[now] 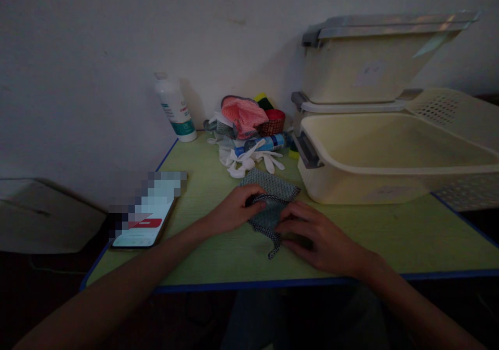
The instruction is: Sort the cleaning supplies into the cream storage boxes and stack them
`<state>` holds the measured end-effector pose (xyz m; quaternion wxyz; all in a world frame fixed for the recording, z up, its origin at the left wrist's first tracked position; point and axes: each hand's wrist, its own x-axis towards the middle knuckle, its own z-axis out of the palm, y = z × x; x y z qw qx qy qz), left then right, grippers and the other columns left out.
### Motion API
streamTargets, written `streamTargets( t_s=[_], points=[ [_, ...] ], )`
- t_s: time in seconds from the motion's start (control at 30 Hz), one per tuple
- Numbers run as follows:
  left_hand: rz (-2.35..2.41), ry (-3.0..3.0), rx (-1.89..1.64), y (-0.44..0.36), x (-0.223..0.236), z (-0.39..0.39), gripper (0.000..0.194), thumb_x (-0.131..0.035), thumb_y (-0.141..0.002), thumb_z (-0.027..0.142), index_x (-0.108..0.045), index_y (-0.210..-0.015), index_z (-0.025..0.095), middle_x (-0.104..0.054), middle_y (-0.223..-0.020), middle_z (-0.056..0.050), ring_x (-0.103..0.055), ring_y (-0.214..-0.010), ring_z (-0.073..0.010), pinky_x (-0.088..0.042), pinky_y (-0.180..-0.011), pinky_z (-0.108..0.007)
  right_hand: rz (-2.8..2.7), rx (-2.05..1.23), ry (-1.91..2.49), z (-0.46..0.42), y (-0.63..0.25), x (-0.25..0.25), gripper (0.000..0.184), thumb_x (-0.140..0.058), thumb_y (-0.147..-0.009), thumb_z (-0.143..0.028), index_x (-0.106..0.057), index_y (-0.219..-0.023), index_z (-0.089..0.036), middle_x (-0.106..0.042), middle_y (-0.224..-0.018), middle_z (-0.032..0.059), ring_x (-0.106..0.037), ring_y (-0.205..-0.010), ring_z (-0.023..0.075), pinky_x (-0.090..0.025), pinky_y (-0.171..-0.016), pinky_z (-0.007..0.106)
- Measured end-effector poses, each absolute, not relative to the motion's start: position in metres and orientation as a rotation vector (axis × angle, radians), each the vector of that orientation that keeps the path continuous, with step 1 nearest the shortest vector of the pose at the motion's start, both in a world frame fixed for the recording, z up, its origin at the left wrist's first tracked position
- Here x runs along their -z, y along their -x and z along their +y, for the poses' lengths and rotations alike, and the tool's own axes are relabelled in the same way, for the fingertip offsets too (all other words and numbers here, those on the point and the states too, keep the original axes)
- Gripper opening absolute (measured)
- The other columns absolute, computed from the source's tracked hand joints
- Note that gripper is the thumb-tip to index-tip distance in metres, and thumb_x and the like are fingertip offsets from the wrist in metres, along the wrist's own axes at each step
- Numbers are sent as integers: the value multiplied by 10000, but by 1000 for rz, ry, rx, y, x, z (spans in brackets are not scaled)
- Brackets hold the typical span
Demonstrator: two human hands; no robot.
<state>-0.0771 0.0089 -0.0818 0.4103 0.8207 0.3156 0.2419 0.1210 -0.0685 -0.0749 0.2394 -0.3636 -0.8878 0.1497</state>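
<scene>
Just toward six o'clock from the white, thin-fingered gloves (249, 165), the grey-green textured cloth (265, 181) is held low at the green, blue-edged surface (202, 194). The left hand's (236, 209) grip pinches its trim; the right hand (317, 235) curls partly closed, its hold unclear. Uneven pulling could bunch the limp folds. Print on the white plastic bottle (175, 108), at ten o'clock, is illegible.
</scene>
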Motion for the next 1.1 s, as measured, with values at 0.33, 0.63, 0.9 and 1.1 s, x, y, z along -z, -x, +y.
streamTargets(
  t_s=[0.33,0.63,0.9,1.1],
  points=[
    [802,-1581,-604,76,82,19,111,-568,-699,229,-540,-758,140,-500,-686,31,-450,-621,-95,-349,-577,-221,-2283,-610,1120,-63,-109,75,101,-581,-816,-122,-671,-786,-160,-585,-812,40,-561,-791,151,-445,-703,263],
    [830,-1571,-603,76,78,19,100,-592,-694,212,-523,-712,141,-456,-626,57,-410,-569,-72,-322,-544,-205,-2212,-763,1211,-63,-102,74,57,-637,-760,-122,-659,-783,-169,-579,-829,25,-561,-765,143,-440,-694,261],
    [817,-1600,-607,76,79,21,76,-597,-703,168,-528,-708,137,-468,-631,56,-424,-586,-72,-340,-553,-198,-2253,-784,1103,-60,-96,66,94,-598,-780,-75,-645,-764,-155,-637,-772,9,-593,-722,126,-443,-671,236],
    [811,-1610,-612,77,79,21,94,-598,-695,179,-515,-702,136,-453,-643,55,-414,-597,-74,-332,-572,-208,-2178,-703,1228,-57,-91,70,129,-597,-736,-19,-610,-701,-142,-613,-699,-6,-562,-616,105,-412,-577,206]
  ],
)
